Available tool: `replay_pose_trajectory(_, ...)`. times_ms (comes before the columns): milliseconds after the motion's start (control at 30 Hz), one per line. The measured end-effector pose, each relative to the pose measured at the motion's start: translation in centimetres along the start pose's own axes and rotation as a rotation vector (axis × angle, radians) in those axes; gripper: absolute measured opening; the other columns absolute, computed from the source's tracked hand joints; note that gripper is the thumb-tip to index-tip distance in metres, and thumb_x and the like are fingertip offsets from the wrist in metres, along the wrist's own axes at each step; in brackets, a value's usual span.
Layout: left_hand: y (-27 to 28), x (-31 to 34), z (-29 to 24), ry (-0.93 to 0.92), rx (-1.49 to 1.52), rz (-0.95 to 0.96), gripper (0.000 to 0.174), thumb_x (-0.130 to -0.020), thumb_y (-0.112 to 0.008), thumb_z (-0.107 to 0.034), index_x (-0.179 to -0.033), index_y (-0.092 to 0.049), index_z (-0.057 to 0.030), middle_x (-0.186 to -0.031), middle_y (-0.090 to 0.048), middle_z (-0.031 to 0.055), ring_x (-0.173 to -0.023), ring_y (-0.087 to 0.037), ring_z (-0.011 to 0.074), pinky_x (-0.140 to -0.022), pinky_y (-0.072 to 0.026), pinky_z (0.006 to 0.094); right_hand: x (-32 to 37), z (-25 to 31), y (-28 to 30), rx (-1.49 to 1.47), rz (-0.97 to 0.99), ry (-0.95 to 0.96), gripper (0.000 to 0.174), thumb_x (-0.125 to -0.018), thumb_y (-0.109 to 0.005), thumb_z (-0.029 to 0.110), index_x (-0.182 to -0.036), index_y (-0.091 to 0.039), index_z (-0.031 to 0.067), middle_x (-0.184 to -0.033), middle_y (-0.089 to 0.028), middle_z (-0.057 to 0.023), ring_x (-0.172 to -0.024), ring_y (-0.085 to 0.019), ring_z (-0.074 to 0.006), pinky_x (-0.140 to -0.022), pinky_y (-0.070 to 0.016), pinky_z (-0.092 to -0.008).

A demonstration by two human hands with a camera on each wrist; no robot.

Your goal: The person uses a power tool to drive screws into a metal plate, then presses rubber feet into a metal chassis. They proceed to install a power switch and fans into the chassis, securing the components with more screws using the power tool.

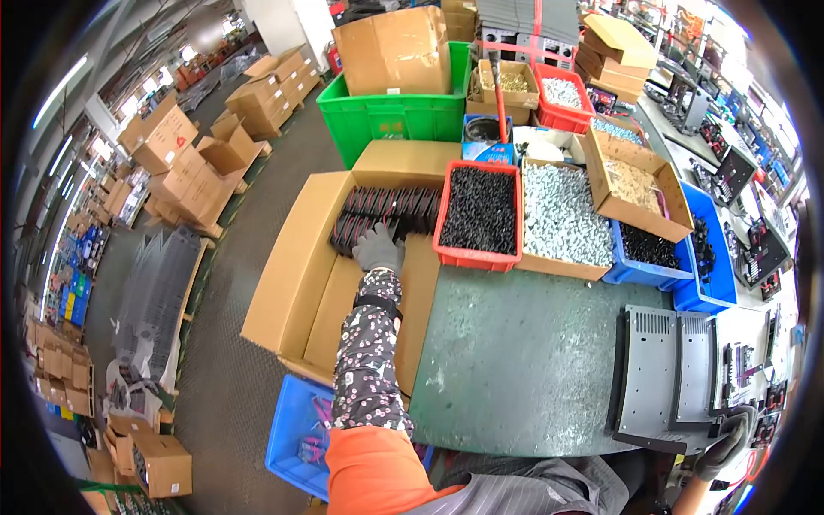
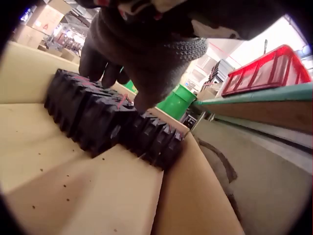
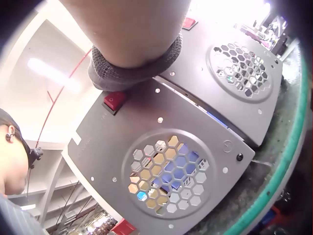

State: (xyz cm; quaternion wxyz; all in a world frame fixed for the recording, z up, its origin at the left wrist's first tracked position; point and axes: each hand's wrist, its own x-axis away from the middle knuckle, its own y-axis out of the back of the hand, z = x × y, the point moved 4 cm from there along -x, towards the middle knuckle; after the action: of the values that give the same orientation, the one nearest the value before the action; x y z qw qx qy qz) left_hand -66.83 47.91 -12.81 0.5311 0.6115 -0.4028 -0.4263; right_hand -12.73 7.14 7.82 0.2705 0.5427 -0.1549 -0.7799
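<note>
My left hand (image 1: 378,250), in a grey knit glove, reaches into a large cardboard box (image 1: 302,283). Its fingertips are at the tops of black square cooling fans (image 1: 390,212), packed in rows with thin red wires showing. In the left wrist view the thumb and fingers (image 2: 93,63) stand apart over the fans. At the table's right end, my gloved right hand (image 1: 728,442) is at the edge of bent grey metal panels (image 1: 652,369). The right wrist view shows a panel (image 3: 102,156) with a honeycomb vent and a red rocker switch (image 3: 114,101); the fingers are hidden there.
Beyond the green table (image 1: 515,369) stand a red bin (image 1: 477,259) of black screws, a carton (image 1: 566,219) of silver screws and blue bins (image 1: 705,296). A green crate (image 1: 390,116) is behind the box. A blue bin (image 1: 287,438) sits below it.
</note>
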Motion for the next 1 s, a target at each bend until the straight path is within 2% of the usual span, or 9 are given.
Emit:
replay_pose_trajectory(100, -3.3, -1.8, -1.1, 0.012, -0.014, -0.054, 0.044, -0.077, -0.063, -0.041, -0.11, -0.051, -0.0142, -0.106, -0.056, 0.0098, -0.102, -0.055, 0.0281, -0.081, -0.0448, 0.0423, 0.0, -0.2, 0.1, 0.02, 0.011, -0.029, 0.031, -0.088, -0.032, 0.024, -0.062, -0.031, 0.0066, -0.066, -0.031, -0.0085, -0.07, -0.037, -0.0224, -0.068, -0.0313, -0.0347)
replay_pose_trajectory(200, -5.3, -1.9, -1.7, -0.094, -0.025, -0.119, 0.03, -0.083, -0.057, -0.018, -0.112, -0.048, -0.0157, -0.096, -0.054, 0.0081, -0.097, -0.055, 0.0268, -0.077, -0.0466, 0.0382, 0.0, -0.1, -0.1, -0.021, 0.0, -0.005, 0.032, -0.089, -0.032, 0.023, -0.064, -0.032, 0.0034, -0.069, -0.032, -0.0093, -0.067, -0.036, -0.022, -0.066, -0.0314, -0.0341)
replay_pose_trajectory(367, -3.1, 0.0, -2.1, -0.011, 0.183, -0.133, 0.042, -0.077, -0.065, -0.018, -0.115, -0.048, -0.0106, -0.103, -0.055, 0.0147, -0.099, -0.057, 0.0289, -0.079, -0.0498, 0.0421, 0.4, -0.8, -0.1, -0.001, -0.009, -0.052, 0.034, -0.089, -0.03, 0.027, -0.061, -0.028, 0.0074, -0.066, -0.03, -0.0082, -0.069, -0.035, -0.0226, -0.068, -0.0305, -0.0353)
replay_pose_trajectory(467, -2.6, 1.0, -1.3, 0.152, 0.166, 0.329, 0.061, -0.07, -0.073, -0.029, -0.121, -0.049, -0.0055, -0.123, -0.052, 0.0165, -0.11, -0.057, 0.03, -0.091, -0.0485, 0.038, -0.1, 0.3, -0.6, 0.044, -0.018, -0.065, 0.035, -0.09, -0.029, 0.028, -0.061, -0.028, 0.0069, -0.066, -0.03, -0.0087, -0.069, -0.036, -0.0234, -0.069, -0.0305, -0.0357)
replay_pose_trajectory(600, -0.4, 4.1, 0.4, 0.144, 0.141, 0.248, 0.054, -0.07, -0.074, -0.031, -0.114, -0.056, -0.0051, -0.115, -0.059, 0.0154, -0.104, -0.06, 0.0294, -0.088, -0.0491, 0.0386, -0.3, 0.2, -0.3, 0.09, -0.02, 0.002, 0.038, -0.09, -0.03, 0.031, -0.062, -0.031, 0.0049, -0.067, -0.032, -0.0097, -0.068, -0.037, -0.0239, -0.068, -0.0306, -0.0364)
replay_pose_trajectory(700, -2.7, 6.9, 5.1, 0.217, 0.326, 0.369, 0.045, -0.071, -0.07, -0.031, -0.106, -0.06, -0.0045, -0.095, -0.066, 0.0137, -0.094, -0.065, 0.0266, -0.082, -0.0506, 0.0374, -0.6, 0.7, -0.3, 0.094, 0.001, 0.085, 0.038, -0.088, -0.032, 0.031, -0.064, -0.037, 0.0019, -0.07, -0.04, -0.0124, -0.071, -0.041, -0.0262, -0.071, -0.0329, -0.0375)
replay_pose_trajectory(767, -3.3, 8.8, 7.7, 0.216, 1.389, 0.369, 0.03, -0.075, -0.064, -0.031, -0.093, -0.063, -0.007, -0.073, -0.063, 0.0068, -0.064, -0.062, 0.0177, -0.057, -0.0498, 0.03, -0.3, 0.1, 0.0, 0.109, 0.024, 0.094, 0.037, -0.088, -0.033, 0.031, -0.065, -0.039, 0.0015, -0.071, -0.042, -0.0131, -0.072, -0.043, -0.027, -0.073, -0.0345, -0.0384)
replay_pose_trajectory(867, 2.9, 14.0, 9.7, 0.458, 1.547, 0.472, 0.02, -0.078, -0.058, -0.03, -0.083, -0.058, -0.0106, -0.062, -0.052, -0.0023, -0.038, -0.03, 0.0052, -0.034, -0.0199, 0.021, -0.5, 0.2, 0.0, 0.123, 0.026, 0.131, 0.037, -0.088, -0.033, 0.03, -0.066, -0.042, 0.0012, -0.073, -0.044, -0.0135, -0.074, -0.044, -0.0279, -0.073, -0.0358, -0.0394)
replay_pose_trajectory(1000, 11.7, 18.7, 7.1, 0.366, 1.778, 0.479, 0.016, -0.08, -0.057, -0.024, -0.084, -0.058, -0.0085, -0.061, -0.05, -0.0019, -0.04, -0.033, 0.0047, -0.036, -0.0234, 0.0207, -0.5, 0.4, -0.1, 0.119, -0.005, 0.117, 0.04, -0.088, -0.033, 0.032, -0.066, -0.044, 0.0008, -0.073, -0.047, -0.0147, -0.076, -0.046, -0.0291, -0.076, -0.0359, -0.0398)
